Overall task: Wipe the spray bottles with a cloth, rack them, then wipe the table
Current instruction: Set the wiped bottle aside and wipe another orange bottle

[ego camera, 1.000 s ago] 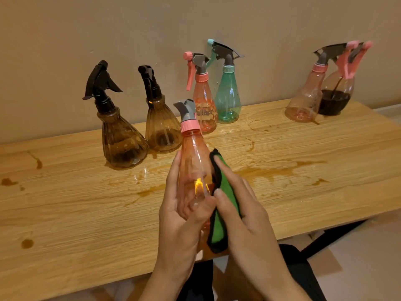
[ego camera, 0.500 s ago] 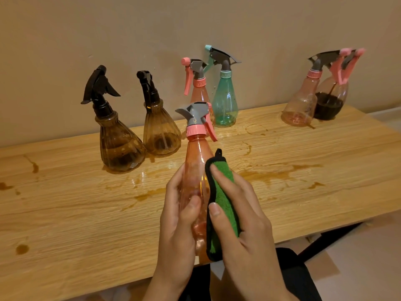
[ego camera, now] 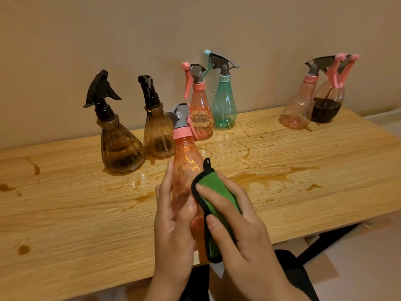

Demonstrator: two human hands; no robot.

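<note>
1. Left hand [ego camera: 173, 227] curls its fingers [ego camera: 168, 187] round the orange bottle [ego camera: 186, 164], above the counter [ego camera: 65, 213] edge; right hand [ego camera: 243, 233] pinches the green cloth [ego camera: 219, 192] against it;
2. Risk: hard rubbing could twist the wet-looking plastic from that one-handed hold.

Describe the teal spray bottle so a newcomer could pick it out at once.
Look along the far edge of the wooden table, by the wall. Mid-row stands a close pair of spray bottles; the teal bottle is the right-hand one, beside a pink bottle. It alone is blue-green with a pale teal nozzle tip; the others are brown or pink.
</note>
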